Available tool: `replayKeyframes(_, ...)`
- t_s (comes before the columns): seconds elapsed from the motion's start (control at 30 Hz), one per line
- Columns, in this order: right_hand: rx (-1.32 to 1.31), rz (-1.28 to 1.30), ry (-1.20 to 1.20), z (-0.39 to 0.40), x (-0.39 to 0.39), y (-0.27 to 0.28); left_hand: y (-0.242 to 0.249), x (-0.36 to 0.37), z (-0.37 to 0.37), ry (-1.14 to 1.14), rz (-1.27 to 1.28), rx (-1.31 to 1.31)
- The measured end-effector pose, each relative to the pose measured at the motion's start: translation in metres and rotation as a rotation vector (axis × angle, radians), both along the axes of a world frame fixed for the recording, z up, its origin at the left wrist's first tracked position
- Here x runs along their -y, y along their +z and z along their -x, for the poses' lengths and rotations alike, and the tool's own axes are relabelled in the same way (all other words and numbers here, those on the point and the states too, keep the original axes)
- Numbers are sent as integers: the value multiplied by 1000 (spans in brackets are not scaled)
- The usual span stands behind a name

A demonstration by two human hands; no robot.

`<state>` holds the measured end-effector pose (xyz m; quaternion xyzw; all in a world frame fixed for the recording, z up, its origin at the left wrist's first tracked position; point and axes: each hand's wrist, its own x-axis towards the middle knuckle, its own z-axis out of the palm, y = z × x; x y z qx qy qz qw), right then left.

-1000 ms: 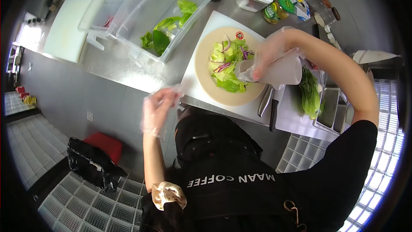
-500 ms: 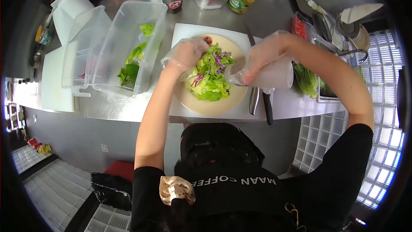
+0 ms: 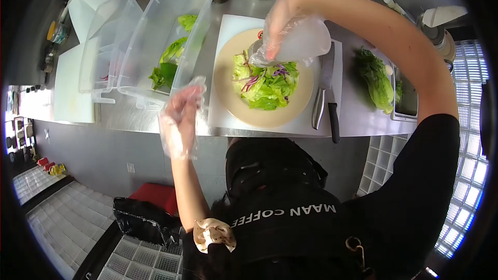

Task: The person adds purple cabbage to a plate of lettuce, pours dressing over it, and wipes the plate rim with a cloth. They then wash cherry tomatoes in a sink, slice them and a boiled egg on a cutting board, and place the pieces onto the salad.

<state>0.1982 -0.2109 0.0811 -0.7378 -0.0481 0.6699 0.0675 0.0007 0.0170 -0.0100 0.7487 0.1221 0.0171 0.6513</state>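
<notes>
One translucent container [image 3: 313, 40] is clamped in the right hand [image 3: 278, 31], above the far part of the plate [image 3: 226, 85] bearing salad [image 3: 270, 89]; left of the plate, the left hand [image 3: 180, 119] hovers, fingers loosely bent and apart

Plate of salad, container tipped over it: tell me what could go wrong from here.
The right hand holds the translucent container tilted over the plate; anything inside could come out in a clump or miss the greens.
The black knife handle pokes past the counter edge, so the apron or an arm might knock it.
The loose plastic glove on that hand could brush the salad.
</notes>
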Motion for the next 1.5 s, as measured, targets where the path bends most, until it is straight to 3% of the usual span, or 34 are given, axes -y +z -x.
replayKeyframes(0.2,144,-187,148,14,-29,25,4,-3,78,95,151,-23)
replayKeyframes(0.3,80,-17,100,27,-50,29,-5,-6,103,190,154,-55)
replayKeyframes(0.43,-38,2,196,43,-42,28,-18,-13,122,282,187,-82)
replayKeyframes(0.53,-57,14,160,56,-16,18,-23,-17,123,279,211,-97)
replayKeyframes(0.6,-216,-19,164,61,8,3,-23,-12,122,276,235,-108)
replayKeyframes(0.93,-55,9,-178,58,96,3,-10,25,102,163,247,-138)
replayKeyframes(1.27,75,-130,-185,20,109,-17,-14,17,110,209,191,-123)
replayKeyframes(1.33,-19,-295,-308,25,110,-27,-12,13,108,188,192,-130)
replayKeyframes(1.5,-61,-282,-336,44,119,-23,-6,3,91,107,151,-129)
